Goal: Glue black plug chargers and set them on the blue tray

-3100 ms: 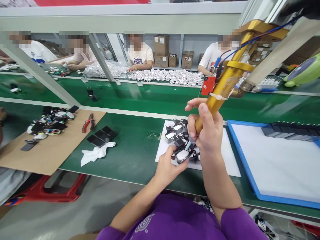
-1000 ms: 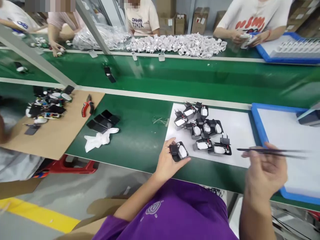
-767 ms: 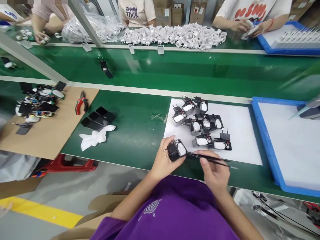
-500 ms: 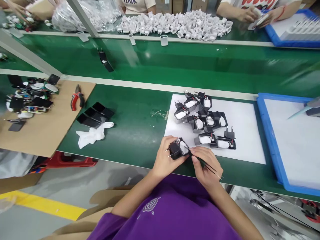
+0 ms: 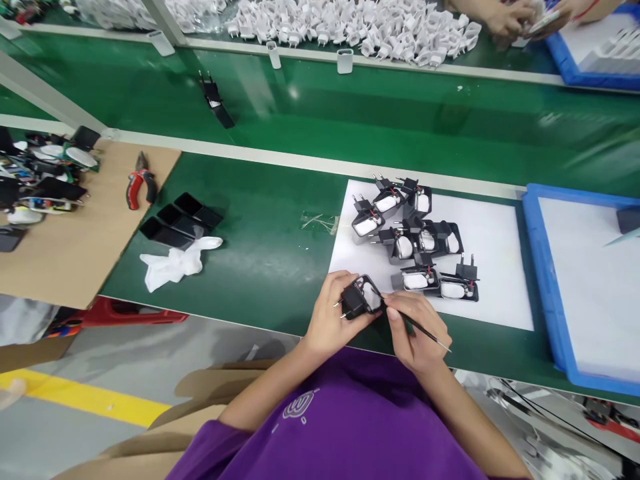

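My left hand (image 5: pixel 327 319) is closed round a black charger plug half (image 5: pixel 361 298) with two metal pins pointing left and a white part inside, held just above the front edge of the green bench. My right hand (image 5: pixel 419 327) pinches thin black tweezers (image 5: pixel 425 330), whose tips reach into the open side of that plug. Several more open black plug halves (image 5: pixel 415 240) with white insides and red wires lie on a white sheet (image 5: pixel 493 267) just behind my hands.
A blue-rimmed white tray (image 5: pixel 543 267) lies to the right. Black covers (image 5: pixel 177 217) and a white cloth (image 5: pixel 173 261) sit to the left, red pliers (image 5: pixel 140 187) on a cardboard sheet (image 5: pixel 75 247). Across the green conveyor (image 5: pixel 350 113), white plugs (image 5: pixel 350 23) are heaped near another person's hands (image 5: pixel 510 17).
My right hand let go of the gold tool, picked up the tweezers at the right and brought them to the plug in my left hand. The view tilted down.
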### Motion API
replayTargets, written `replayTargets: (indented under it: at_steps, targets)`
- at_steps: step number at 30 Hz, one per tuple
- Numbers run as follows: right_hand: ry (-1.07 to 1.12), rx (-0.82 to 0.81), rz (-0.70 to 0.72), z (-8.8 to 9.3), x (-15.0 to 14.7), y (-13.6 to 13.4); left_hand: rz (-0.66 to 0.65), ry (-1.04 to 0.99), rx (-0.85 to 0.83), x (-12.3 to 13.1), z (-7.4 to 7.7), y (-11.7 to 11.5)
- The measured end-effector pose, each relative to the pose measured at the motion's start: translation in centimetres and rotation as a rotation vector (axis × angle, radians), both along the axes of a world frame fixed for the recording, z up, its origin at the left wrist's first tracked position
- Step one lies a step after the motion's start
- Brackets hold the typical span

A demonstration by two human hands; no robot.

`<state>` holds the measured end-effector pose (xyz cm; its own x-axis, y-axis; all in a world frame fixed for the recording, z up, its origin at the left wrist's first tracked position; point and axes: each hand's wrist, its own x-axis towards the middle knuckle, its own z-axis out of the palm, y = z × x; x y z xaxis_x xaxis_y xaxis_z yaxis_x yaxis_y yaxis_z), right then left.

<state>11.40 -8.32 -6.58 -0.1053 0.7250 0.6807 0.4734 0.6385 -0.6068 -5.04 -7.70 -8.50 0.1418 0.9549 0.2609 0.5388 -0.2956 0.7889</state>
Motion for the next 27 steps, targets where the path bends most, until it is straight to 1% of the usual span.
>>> replayTargets:
  at_steps: [5,10,22,25,27]
  targets:
    - [-0.002,0.005,0.019,0.06,-0.25,0.07,-0.007,-0.012,0.003,-0.11,-0.06,-0.07]
    - [-0.053,0.041,0.066,0.15,-0.29,0.01,-0.009,-0.009,-0.048,-0.20,0.03,-0.14]
    - [-0.089,0.095,0.068,-0.76,-0.40,-0.22,-0.031,-0.025,-0.022,-0.14,0.23,-0.05]
    - [0.021,0.183,-0.011,-0.65,-0.10,-0.25,-0.025,-0.019,-0.008,0.14,0.35,0.14]
    - [0.105,0.202,-0.046,-0.30,0.18,-0.38,-0.020,-0.028,0.003,0.25,0.47,0.18]
